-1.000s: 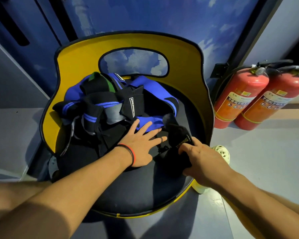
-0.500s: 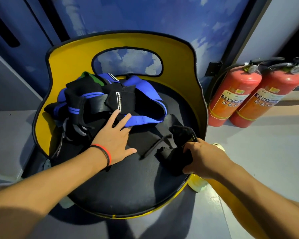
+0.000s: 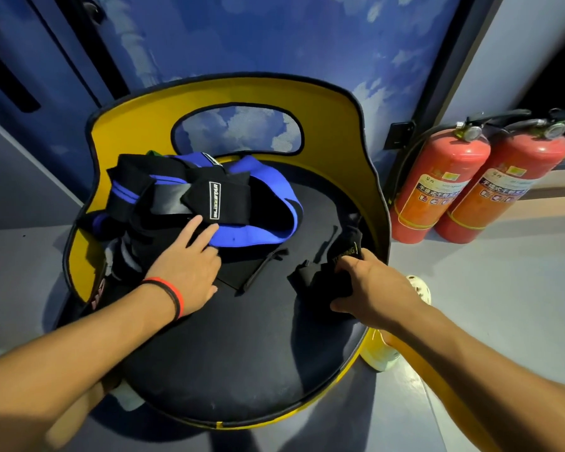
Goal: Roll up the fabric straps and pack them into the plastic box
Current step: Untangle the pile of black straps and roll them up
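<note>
A heap of black and blue fabric straps (image 3: 209,197) lies at the back left of a round black seat (image 3: 242,353) with a yellow backrest. My left hand (image 3: 183,269), wearing a red and black wristband, rests flat with straight fingers on the near edge of the heap. My right hand (image 3: 369,285) grips a bunched black strap (image 3: 336,262) with yellow lettering near the seat's right rim. A thin black strap end (image 3: 265,265) lies between my hands. No plastic box is in view.
Two red fire extinguishers (image 3: 470,187) stand on the floor to the right, against the blue wall. A pale shoe (image 3: 418,288) shows beside the seat's right edge. Grey floor surrounds the chair.
My left hand has slid left and back along the heap, pushing the straps toward the backrest. My right hand has kept its grip on the black strap, drawn it right to the seat's rim.
</note>
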The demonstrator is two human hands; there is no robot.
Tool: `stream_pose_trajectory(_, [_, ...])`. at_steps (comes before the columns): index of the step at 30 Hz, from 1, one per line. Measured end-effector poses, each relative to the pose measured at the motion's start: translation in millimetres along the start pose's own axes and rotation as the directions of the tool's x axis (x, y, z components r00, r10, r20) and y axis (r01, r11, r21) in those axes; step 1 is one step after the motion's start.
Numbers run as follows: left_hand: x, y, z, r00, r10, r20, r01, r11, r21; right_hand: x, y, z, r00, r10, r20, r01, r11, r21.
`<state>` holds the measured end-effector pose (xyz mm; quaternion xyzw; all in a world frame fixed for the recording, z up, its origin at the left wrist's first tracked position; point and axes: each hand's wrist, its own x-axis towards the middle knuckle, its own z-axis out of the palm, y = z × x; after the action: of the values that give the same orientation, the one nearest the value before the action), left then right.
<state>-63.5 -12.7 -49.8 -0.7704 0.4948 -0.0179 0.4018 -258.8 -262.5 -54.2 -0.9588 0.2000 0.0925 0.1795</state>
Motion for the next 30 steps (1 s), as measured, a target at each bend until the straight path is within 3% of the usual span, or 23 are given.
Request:
stream_pose_trajectory(3, [-3, 6, -8, 0.996, 0.069, -0.056, -0.071, 0.997, -0.044, 8, -6, -1, 0.999, -0.038, -0.023, 0.039, 0.999, 0.036])
stream_pose_trajectory(5, [0, 12, -16, 0.962, 0.079, -0.260, -0.114, 0.986, -0.121, 12, -6, 0, 0.999, -0.041, -0.035, 0.043, 0.998, 0.036])
stream_pose_trajectory(8, [11, 27, -40, 0.810, 0.031, -0.585, -0.234, 0.932, -0.275, 14, -5, 2, 0.999, -0.031, -0.018, 0.031, 0.999, 0.036])
stream_pose_trajectory(11, [29, 36, -83, 0.645, -0.065, -0.761, -0.342, 0.866, -0.364, 16, -5, 2, 1.000, -0.020, -0.015, 0.020, 0.999, 0.034])
stream_pose_trajectory(12, [39, 34, -94, 0.633, -0.079, -0.771, -0.345, 0.862, -0.371, 16, -5, 2, 1.000, -0.017, -0.014, 0.017, 0.999, 0.038])
stream_pose_trajectory(14, [62, 28, -104, 0.740, -0.017, -0.672, -0.282, 0.900, -0.333, 17, -5, 1, 1.000, -0.008, -0.006, 0.008, 0.999, 0.047])
stream_pose_trajectory(16, [81, 25, -105, 0.896, 0.099, -0.432, -0.238, 0.930, -0.280, 18, -4, 0, 1.000, -0.004, 0.002, 0.003, 0.999, 0.046])
stream_pose_trajectory(17, [88, 24, -104, 0.931, 0.129, -0.342, -0.227, 0.937, -0.265, 18, -3, 0, 1.000, -0.004, 0.004, 0.004, 0.999, 0.044])
stream_pose_trajectory(21, [101, 23, -94, 0.944, 0.115, -0.309, -0.187, 0.958, -0.217, 20, 0, 1, 1.000, -0.008, 0.014, 0.007, 0.999, 0.038])
stream_pose_trajectory(25, [91, 19, -68, 0.980, 0.070, -0.187, -0.105, 0.977, -0.187, 23, 0, 2, 0.999, -0.044, -0.012, 0.044, 0.999, 0.029])
stream_pose_trajectory(30, [77, 18, -45, 0.983, 0.007, -0.181, -0.031, 0.991, -0.130, 32, -5, 2, 0.988, -0.145, -0.049, 0.149, 0.986, 0.072])
